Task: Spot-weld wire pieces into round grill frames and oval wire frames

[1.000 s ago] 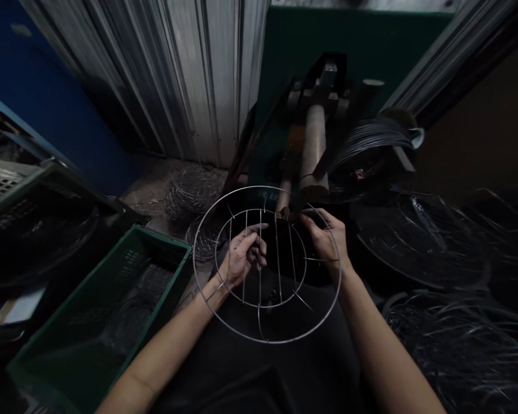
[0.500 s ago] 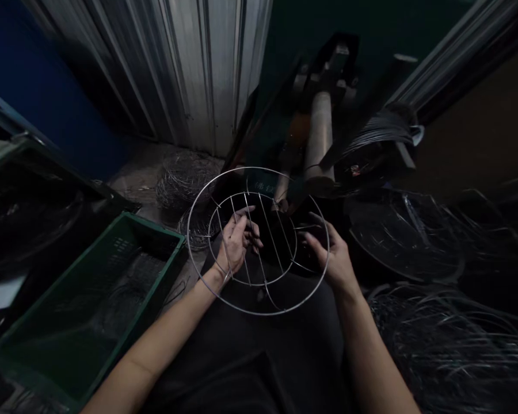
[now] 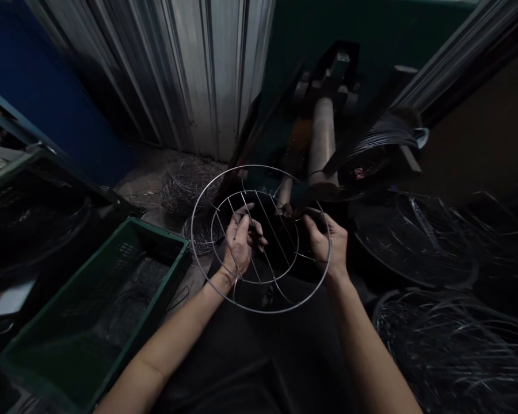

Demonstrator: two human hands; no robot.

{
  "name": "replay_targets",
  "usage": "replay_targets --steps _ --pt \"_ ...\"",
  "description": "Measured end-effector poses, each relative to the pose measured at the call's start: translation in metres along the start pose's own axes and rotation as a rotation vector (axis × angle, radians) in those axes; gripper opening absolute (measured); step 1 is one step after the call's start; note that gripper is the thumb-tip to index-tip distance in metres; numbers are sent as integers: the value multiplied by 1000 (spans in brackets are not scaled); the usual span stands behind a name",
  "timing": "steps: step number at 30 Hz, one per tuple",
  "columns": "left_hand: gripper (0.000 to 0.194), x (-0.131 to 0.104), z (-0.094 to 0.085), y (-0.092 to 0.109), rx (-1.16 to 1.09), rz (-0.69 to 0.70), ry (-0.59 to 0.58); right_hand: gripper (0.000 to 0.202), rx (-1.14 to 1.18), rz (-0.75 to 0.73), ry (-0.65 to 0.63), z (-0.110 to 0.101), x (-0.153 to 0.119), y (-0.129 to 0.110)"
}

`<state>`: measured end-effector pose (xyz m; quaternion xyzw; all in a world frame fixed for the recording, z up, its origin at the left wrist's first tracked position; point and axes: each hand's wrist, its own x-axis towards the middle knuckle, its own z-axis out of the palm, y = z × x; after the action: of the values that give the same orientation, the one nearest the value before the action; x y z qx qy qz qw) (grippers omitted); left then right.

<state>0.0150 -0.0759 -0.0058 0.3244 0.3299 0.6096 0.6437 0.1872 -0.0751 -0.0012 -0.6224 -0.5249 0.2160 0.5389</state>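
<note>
A round wire rack (image 3: pixel 263 283), with an outer ring, a smaller inner ring and several parallel bars, lies tilted in front of me, its far side at the machine's lower metal tip (image 3: pixel 284 208). My left hand (image 3: pixel 239 244) is among its bars at the left, fingers curled and thumb against a bar. The outer ring crosses my left wrist. At the rack's right side is my right hand (image 3: pixel 331 244), thumb and fingers pinched together inside the outer ring. What those fingertips hold is too dark to make out.
A green machine (image 3: pixel 371 29) with a thick metal cylinder (image 3: pixel 323 135) stands ahead. To the left sits a green crate (image 3: pixel 125 322) with wire parts in it. Tangled wire bundles (image 3: pixel 190 187) lie on the floor; more wire pieces (image 3: pixel 457 339) fill a container on the right.
My right hand has gone from spread fingers to a pinch and shifted slightly inward. The rack has turned a little, its bars now slanting more. The left hand stays among the bars.
</note>
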Motion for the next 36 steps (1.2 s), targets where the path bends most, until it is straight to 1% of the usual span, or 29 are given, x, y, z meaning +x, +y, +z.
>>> replay_targets --steps 6,11,13,16,17,19,21,22,23,24,25,27,29,31,34,36 --pt "41 5 0 3 0 -3 6 26 4 -30 11 4 6 -1" --pt "39 6 3 4 -2 9 5 26 1 -45 14 5 8 -2" --pt "37 6 2 3 3 1 5 26 -5 -36 17 9 10 -1" --pt "33 9 -4 6 1 4 -11 29 36 18 10 10 14 0" --pt "31 11 -7 8 7 -3 -40 31 60 34 -4 7 14 0" --pt "30 17 -11 14 47 -65 -134 38 85 48 -18 -5 6 -1" --pt "30 22 -13 19 107 -162 -221 43 43 44 -35 -23 -10 -5" --pt "30 22 -14 20 125 -194 -243 44 8 48 -57 -32 -20 -8" --pt "30 21 -13 20 128 -200 -240 46 -13 56 -118 -40 -29 -10" --pt "30 18 -12 19 118 -183 -218 48 -2 77 -173 -45 -38 -12" --pt "31 13 -10 17 98 -155 -184 48 -4 95 -191 -48 -44 -14" --pt "32 2 -4 9 50 -82 -90 39 -14 93 -114 -44 -46 -15" --pt "32 -9 1 0 17 -16 -2 29 -30 46 -15 -32 -37 -12" --pt "32 -17 6 -6 6 19 46 27 -14 9 35 -20 -23 -8" --pt "31 -19 11 -11 16 41 71 28 8 26 115 -9 -8 -2" --pt "31 -15 12 -11 25 56 94 28 -24 33 137 -6 -3 -1"
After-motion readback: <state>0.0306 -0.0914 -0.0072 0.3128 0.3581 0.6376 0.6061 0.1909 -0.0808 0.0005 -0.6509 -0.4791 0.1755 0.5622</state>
